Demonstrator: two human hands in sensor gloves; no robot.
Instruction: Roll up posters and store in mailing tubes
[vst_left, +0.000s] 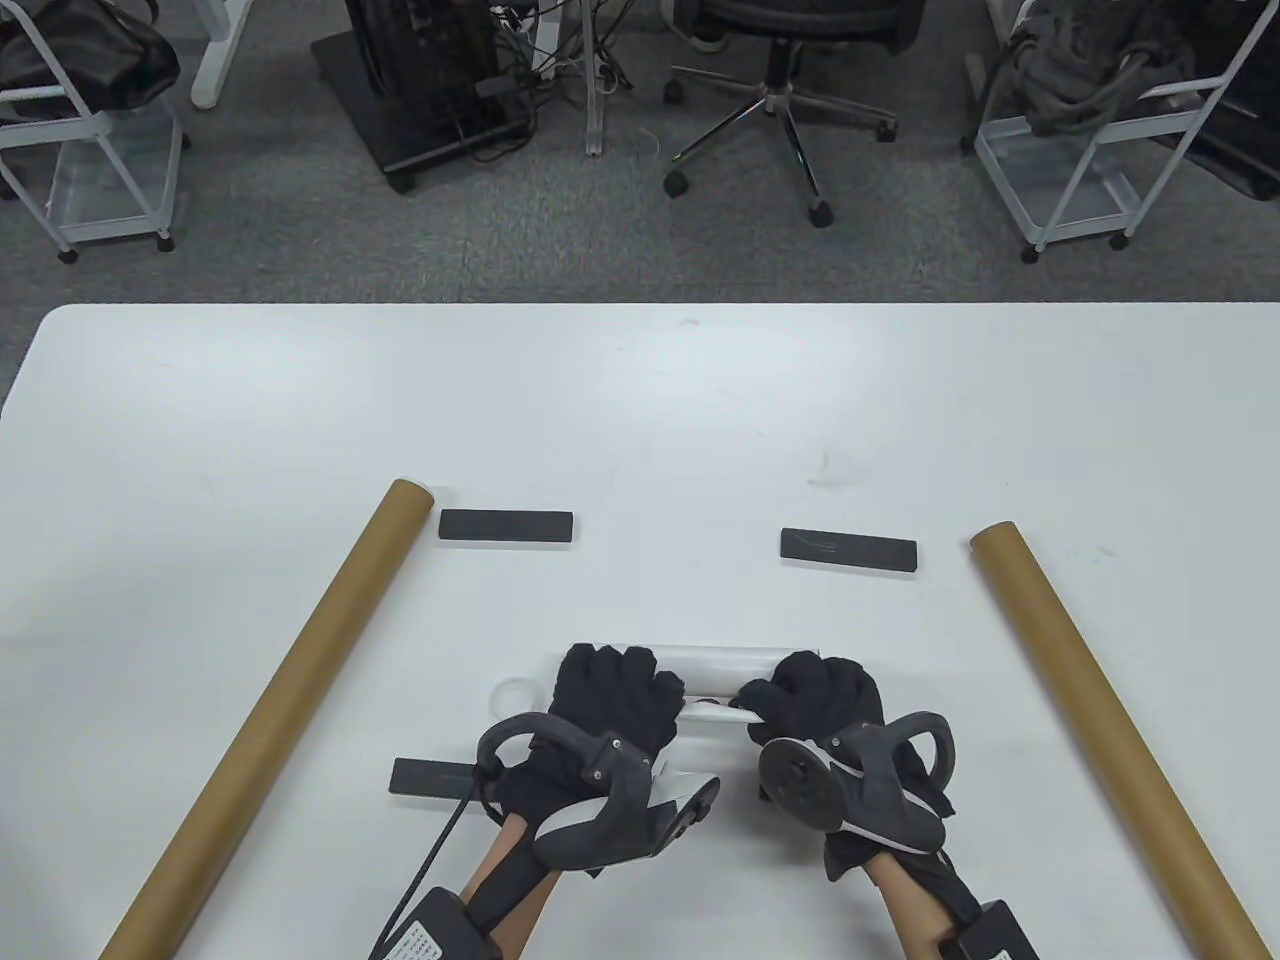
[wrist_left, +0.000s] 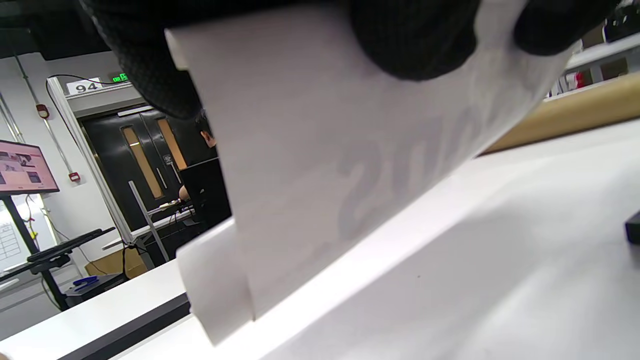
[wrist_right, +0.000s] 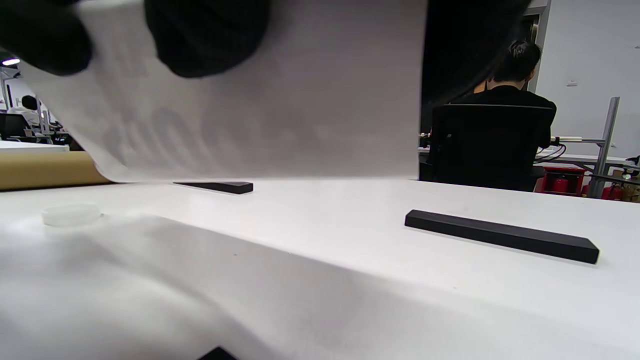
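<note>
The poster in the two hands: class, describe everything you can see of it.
The poster is white paper, partly wound into a roll lying crosswise near the table's near edge. The left hand and right hand both grip the roll from above, fingers curled over it. Faint grey print shows through the sheet in both wrist views. A loose flap hangs below the roll, its lower edge near the white table.
</note>
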